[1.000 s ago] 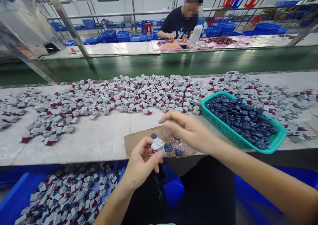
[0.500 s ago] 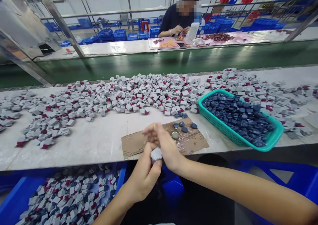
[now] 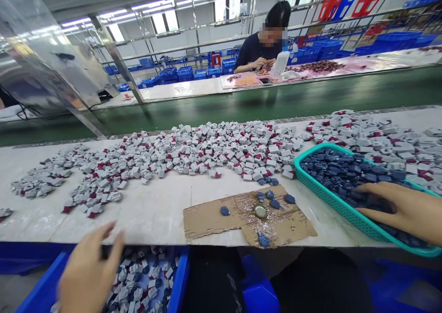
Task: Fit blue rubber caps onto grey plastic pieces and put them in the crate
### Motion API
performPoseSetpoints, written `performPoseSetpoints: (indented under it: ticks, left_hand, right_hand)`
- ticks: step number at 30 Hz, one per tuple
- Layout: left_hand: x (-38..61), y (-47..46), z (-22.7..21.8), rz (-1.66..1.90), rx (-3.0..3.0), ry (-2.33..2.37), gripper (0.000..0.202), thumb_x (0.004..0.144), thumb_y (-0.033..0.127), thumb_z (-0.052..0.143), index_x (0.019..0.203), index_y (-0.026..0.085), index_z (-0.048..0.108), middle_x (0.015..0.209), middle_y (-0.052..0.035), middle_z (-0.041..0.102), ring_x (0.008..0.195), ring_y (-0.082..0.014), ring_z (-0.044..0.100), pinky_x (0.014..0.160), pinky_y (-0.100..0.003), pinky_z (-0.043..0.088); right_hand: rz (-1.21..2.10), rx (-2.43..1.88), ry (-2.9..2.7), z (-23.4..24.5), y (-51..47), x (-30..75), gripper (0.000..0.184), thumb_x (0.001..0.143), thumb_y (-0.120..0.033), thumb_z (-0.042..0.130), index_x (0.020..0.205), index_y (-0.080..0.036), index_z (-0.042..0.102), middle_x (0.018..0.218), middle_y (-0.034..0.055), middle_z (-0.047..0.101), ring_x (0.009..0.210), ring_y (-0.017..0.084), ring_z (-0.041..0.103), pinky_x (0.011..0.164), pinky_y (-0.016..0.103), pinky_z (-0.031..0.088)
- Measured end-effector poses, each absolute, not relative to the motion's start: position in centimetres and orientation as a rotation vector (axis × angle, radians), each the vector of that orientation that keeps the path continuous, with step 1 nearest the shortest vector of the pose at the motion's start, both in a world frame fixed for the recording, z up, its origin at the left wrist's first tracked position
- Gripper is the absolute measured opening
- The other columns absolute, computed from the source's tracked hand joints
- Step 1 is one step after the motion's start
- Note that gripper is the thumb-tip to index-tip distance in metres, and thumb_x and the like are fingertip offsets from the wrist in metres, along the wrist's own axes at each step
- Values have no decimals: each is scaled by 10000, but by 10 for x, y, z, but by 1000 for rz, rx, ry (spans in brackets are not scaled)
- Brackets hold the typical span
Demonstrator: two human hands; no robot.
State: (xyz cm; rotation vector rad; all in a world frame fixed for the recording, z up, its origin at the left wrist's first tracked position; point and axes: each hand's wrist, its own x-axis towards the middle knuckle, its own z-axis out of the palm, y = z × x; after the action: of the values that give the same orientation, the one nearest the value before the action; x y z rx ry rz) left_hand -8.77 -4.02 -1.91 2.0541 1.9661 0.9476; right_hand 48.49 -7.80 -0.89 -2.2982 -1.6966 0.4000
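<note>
My left hand [image 3: 91, 267], slightly blurred, is over the blue bin [image 3: 183, 276] below the table's front edge, with thumb and fingers apart and nothing seen between them. Small white and dark red plastic pieces [image 3: 133, 294], mixed with dark blue ones, lie in that bin. At the right, my right hand [image 3: 402, 209] reaches into the green basket [image 3: 331, 207], thumb and fingers spread over the dark blue pieces [image 3: 341, 170]; some fingertips are hidden among them. Several dark blue pieces and a round metal cap [image 3: 260, 211] lie on the wet cardboard [image 3: 210, 218].
Heaps of white and dark red pieces [image 3: 221, 147] stretch along the back of the white tabletop [image 3: 155, 211]. Beyond them runs a green conveyor belt [image 3: 207, 108]. Across it, a person [image 3: 260, 50] works at another table. Metal posts [image 3: 120, 64] stand at the left.
My hands were together around a white piece and are now apart. The left has moved to the bin, the right into the basket. The white piece no longer shows in hand. The view has tilted.
</note>
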Motion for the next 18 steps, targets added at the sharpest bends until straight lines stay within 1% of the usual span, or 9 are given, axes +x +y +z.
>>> performPoseSetpoints:
  ticks: [1, 2, 3, 5, 7, 9, 13, 16, 18]
  left_hand:
    - [-57, -21, -13, 986, 2229, 1991, 353, 793, 400, 495, 1129, 299, 534, 992, -88, 619, 905, -336, 559, 778, -453, 399]
    - [-26, 0, -9, 872, 2395, 1895, 375, 829, 396, 446, 1151, 224, 532, 1042, -123, 603, 923, -321, 563, 772, -421, 417]
    - [2, 20, -6, 810, 2465, 1835, 381, 843, 394, 435, 1158, 206, 536, 1085, -121, 595, 938, -301, 567, 753, -384, 430]
    - [45, 56, -6, 705, 2545, 1781, 395, 842, 398, 450, 1169, 197, 543, 1018, -117, 618, 908, -304, 570, 673, -359, 432]
    - [68, 79, -10, 624, 2586, 1775, 358, 827, 378, 486, 1114, 189, 587, 908, -117, 620, 846, -309, 574, 596, -335, 414]
    - [74, 89, -16, 578, 2613, 1778, 285, 837, 330, 474, 1037, 193, 625, 885, -112, 599, 832, -296, 570, 556, -306, 392]
    - [69, 85, -21, 556, 2628, 1766, 244, 860, 282, 424, 950, 201, 636, 1037, -111, 548, 937, -274, 536, 565, -281, 388]
    - [63, 79, -20, 551, 2604, 1709, 251, 827, 255, 469, 1031, 211, 610, 1121, -106, 524, 972, -271, 520, 609, -290, 405]
    - [59, 79, -18, 569, 2565, 1649, 291, 810, 240, 478, 1076, 222, 594, 1132, -95, 529, 910, -256, 541, 629, -303, 410]
  right_hand:
    - [454, -2355, -1756, -8, -78, 483, 319, 612, -441, 715, 870, -271, 637, 910, 89, 652, 721, 223, 587, 613, 333, 399]
    - [472, -2387, -1797, -5, -77, 477, 270, 675, -427, 666, 891, -268, 624, 910, 80, 656, 735, 230, 592, 625, 337, 403]
    - [465, -2414, -1836, 0, -77, 470, 218, 741, -411, 598, 904, -268, 612, 888, 74, 660, 725, 233, 594, 621, 341, 402]
    - [398, -2483, -1889, 8, -78, 455, 201, 817, -356, 480, 949, -260, 598, 883, 76, 667, 718, 252, 604, 605, 350, 396]
    - [295, -2511, -1900, 11, -82, 446, 262, 847, -332, 421, 1013, -233, 599, 964, 96, 667, 802, 284, 616, 620, 358, 407]
    - [208, -2454, -1915, 8, -86, 446, 324, 873, -359, 385, 1052, -207, 607, 1070, 102, 641, 918, 294, 602, 668, 357, 431]
    - [11, -2325, -1981, -5, -86, 453, 378, 875, -408, 354, 1060, -223, 627, 1114, 81, 618, 992, 286, 573, 645, 345, 462]
    - [-59, -2273, -2010, -11, -81, 454, 338, 827, -367, 394, 992, -199, 637, 1035, 95, 637, 932, 300, 589, 601, 345, 461]
    - [-37, -2237, -2020, -11, -79, 452, 314, 818, -338, 404, 986, -177, 615, 977, 98, 640, 866, 282, 600, 599, 334, 452]
